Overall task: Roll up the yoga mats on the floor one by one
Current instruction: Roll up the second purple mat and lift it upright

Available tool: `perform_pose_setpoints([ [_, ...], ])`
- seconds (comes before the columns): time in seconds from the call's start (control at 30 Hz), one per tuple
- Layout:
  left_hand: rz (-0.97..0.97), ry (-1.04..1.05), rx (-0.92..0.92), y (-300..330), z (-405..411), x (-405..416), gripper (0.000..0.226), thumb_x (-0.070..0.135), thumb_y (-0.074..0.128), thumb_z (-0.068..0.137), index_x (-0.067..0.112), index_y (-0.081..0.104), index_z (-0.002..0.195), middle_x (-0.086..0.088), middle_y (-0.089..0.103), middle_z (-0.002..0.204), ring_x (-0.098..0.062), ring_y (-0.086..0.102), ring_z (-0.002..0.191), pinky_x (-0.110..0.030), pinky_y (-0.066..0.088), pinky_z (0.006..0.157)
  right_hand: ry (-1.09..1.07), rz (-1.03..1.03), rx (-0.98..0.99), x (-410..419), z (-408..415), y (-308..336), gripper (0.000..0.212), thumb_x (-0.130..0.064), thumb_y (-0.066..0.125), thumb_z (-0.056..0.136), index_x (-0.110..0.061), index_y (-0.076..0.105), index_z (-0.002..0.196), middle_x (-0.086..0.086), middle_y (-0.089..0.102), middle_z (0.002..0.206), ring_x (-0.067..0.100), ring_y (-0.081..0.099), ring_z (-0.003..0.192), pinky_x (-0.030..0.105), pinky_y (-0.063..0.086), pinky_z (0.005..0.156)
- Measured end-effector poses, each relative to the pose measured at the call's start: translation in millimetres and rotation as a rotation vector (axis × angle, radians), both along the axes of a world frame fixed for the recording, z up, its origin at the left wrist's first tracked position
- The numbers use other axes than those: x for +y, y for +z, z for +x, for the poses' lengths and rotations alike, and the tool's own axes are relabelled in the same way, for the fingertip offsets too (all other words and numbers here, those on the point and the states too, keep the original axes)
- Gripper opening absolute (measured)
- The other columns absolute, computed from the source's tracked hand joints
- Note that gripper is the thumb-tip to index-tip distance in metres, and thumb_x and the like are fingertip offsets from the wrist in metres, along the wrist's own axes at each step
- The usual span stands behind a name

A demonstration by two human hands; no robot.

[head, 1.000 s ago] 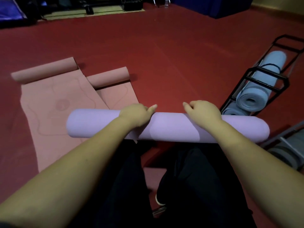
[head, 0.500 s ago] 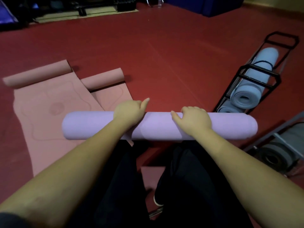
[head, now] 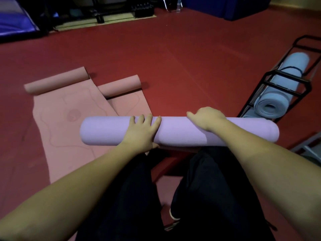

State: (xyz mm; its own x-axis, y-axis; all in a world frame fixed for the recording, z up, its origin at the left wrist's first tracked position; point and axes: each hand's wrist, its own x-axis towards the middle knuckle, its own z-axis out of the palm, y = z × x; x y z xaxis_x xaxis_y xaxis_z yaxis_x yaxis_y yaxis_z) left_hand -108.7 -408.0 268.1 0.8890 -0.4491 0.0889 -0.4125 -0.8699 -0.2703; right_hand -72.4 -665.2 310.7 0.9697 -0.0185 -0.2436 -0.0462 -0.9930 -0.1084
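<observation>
A fully rolled lilac yoga mat (head: 177, 131) lies crosswise in front of my knees. My left hand (head: 142, 133) rests on its middle with the fingers spread over the top and the thumb tucked under the near side. My right hand (head: 206, 119) grips the roll further right, fingers curled over its top. Whether the roll touches the floor I cannot tell. Two pink mats lie on the red floor to the left, each flat with its far end curled up: a larger one (head: 69, 122) and a narrower one (head: 128, 100) partly under the lilac roll.
A black metal rack (head: 284, 82) at the right holds rolled light-blue mats (head: 271, 105). A grey frame (head: 305, 146) shows at the right edge. Dark gym equipment (head: 107, 13) and blue pads (head: 243, 7) line the far wall. Open red floor (head: 173, 63) stretches ahead.
My left hand has gone from curled to fingers spread over the top of the lilac roll. My right hand has stayed on the roll.
</observation>
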Motion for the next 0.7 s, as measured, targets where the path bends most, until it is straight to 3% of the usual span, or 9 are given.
perform_pose_setpoints([
  [0.13, -0.055, -0.122, -0.060, 27.5, -4.6, 7.3, 0.103, 0.081, 0.059, 0.057, 0.019, 0.044, 0.137, -0.007, 0.060, 0.117, -0.032, 0.057, 0.095, -0.045, 0.041, 0.080, 0.031, 0.028, 0.112, -4.2, -2.0, 23.5, 0.067, -0.057, 0.024, 0.099, -0.008, 0.060, 0.128, 0.018, 0.055, 0.137, 0.032, 0.054, 0.110, 0.038, 0.040, 0.085],
  [0.27, -0.044, -0.133, 0.065, 56.6, -14.3, 7.6, 0.104, 0.087, 0.058, 0.056, 0.027, 0.037, 0.138, 0.001, 0.058, 0.121, -0.028, 0.057, 0.105, -0.043, 0.044, 0.085, 0.062, 0.064, 0.251, -6.4, -1.0, 39.1, 0.061, -0.053, 0.025, 0.101, -0.013, 0.055, 0.136, 0.014, 0.045, 0.149, 0.029, 0.047, 0.130, 0.036, 0.033, 0.093],
  [0.4, -0.049, -0.074, 0.293, 59.3, -18.6, 0.3, 0.100, 0.083, 0.062, 0.058, 0.033, 0.032, 0.139, 0.001, 0.055, 0.128, -0.028, 0.052, 0.114, -0.045, 0.041, 0.094, 0.123, 0.098, 0.381, -6.7, -5.4, 26.5, 0.049, -0.046, 0.028, 0.103, -0.020, 0.058, 0.132, 0.008, 0.050, 0.145, 0.023, 0.049, 0.114, 0.032, 0.030, 0.089],
  [0.5, -0.140, 0.013, 0.370, 59.8, -13.1, -8.7, 0.083, 0.090, 0.042, 0.072, 0.034, 0.041, 0.133, 0.000, 0.057, 0.125, -0.028, 0.051, 0.115, -0.047, 0.038, 0.095, 0.141, 0.114, 0.418, -8.6, -1.7, 20.5, 0.042, -0.042, 0.030, 0.103, -0.026, 0.059, 0.129, 0.007, 0.053, 0.141, 0.025, 0.051, 0.114, 0.038, 0.037, 0.094],
  [0.6, -0.215, 0.080, 0.375, 56.9, -4.0, -17.5, 0.071, 0.079, 0.018, 0.087, 0.027, 0.053, 0.120, -0.004, 0.061, 0.122, -0.030, 0.053, 0.114, -0.045, 0.037, 0.093, 0.066, 0.076, 0.220, -12.8, -0.5, 18.2, 0.052, -0.049, 0.030, 0.103, -0.017, 0.058, 0.133, 0.012, 0.050, 0.145, 0.031, 0.049, 0.126, 0.039, 0.037, 0.100],
  [0.7, -0.264, 0.147, 0.476, 56.8, 10.4, -20.3, 0.071, 0.072, 0.012, 0.094, 0.026, 0.058, 0.122, -0.005, 0.061, 0.130, -0.029, 0.053, 0.121, -0.044, 0.040, 0.099, 0.027, 0.080, -0.120, -15.8, -6.0, 10.8, 0.049, -0.050, 0.030, 0.102, -0.016, 0.065, 0.094, 0.013, 0.067, 0.105, 0.031, 0.057, 0.093, 0.036, 0.042, 0.074],
])
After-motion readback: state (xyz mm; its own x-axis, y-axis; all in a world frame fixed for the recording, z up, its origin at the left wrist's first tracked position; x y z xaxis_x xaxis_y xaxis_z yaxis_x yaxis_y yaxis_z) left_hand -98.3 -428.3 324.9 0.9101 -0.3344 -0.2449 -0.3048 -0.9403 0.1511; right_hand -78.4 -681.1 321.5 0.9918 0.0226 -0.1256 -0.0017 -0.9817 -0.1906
